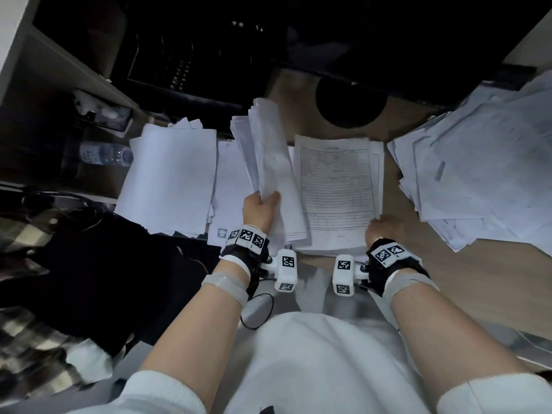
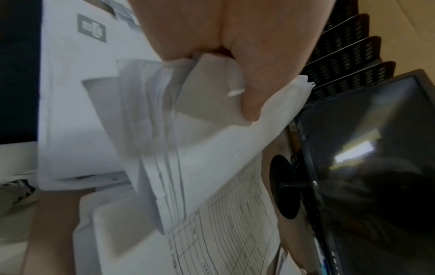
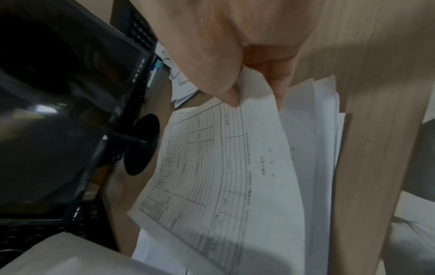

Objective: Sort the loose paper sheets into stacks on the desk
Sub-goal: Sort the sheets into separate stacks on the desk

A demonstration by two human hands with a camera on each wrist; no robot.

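Head view: left hand [image 1: 260, 207] grips a sheaf [image 1: 270, 162]; right hand [image 1: 385, 230] pinches the form's [image 1: 337, 186] near corner.

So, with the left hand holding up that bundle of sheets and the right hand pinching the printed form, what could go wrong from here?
1. The bundle in the left hand is held only at its near end and fans out, so sheets might slip from the grip and mix into the stacks below.
2. The right hand pinches just a corner of the printed form; a quick pull could crease or tear it.
3. The messy pile on the right reaches close to the desk edge and might slide off.
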